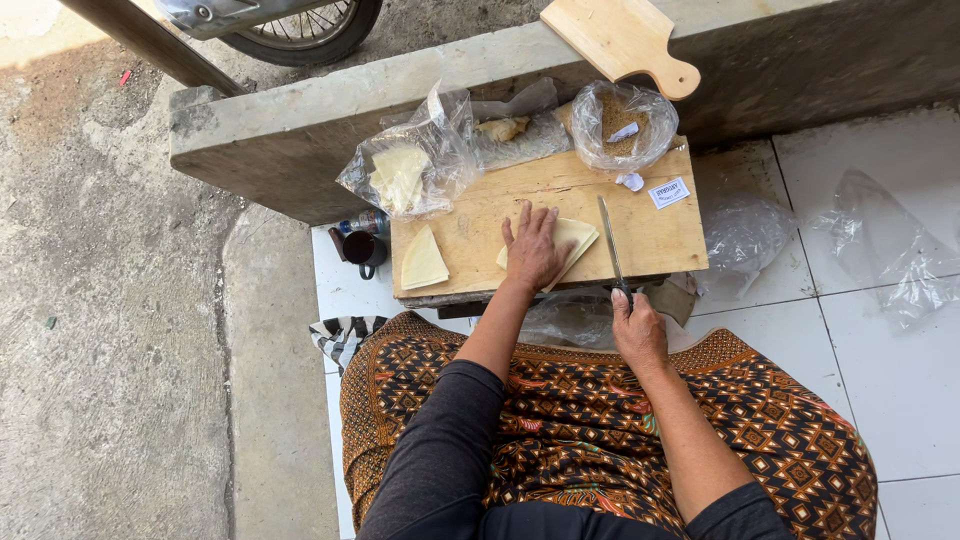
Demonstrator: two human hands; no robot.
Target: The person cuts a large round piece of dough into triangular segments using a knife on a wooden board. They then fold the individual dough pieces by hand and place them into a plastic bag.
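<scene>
Your left hand (533, 250) is flat, fingers spread, pressing the stack of pale yellow wrapper sheets (574, 240) onto the wooden cutting board (655, 235). Your right hand (637, 326) is closed around the knife (610, 243) handle at the board's near edge; the blade lies on the board just right of the stack, tip pointing away from you. A cut triangular piece (423, 262) sits on the board's left end, well apart from the stack. Clear bag of wrappers (408, 172) overhangs the board's far-left corner. Bag of brown granules (621, 125) at the far edge. Small paddle board (620, 40) rests on the concrete ledge (300, 120).
</scene>
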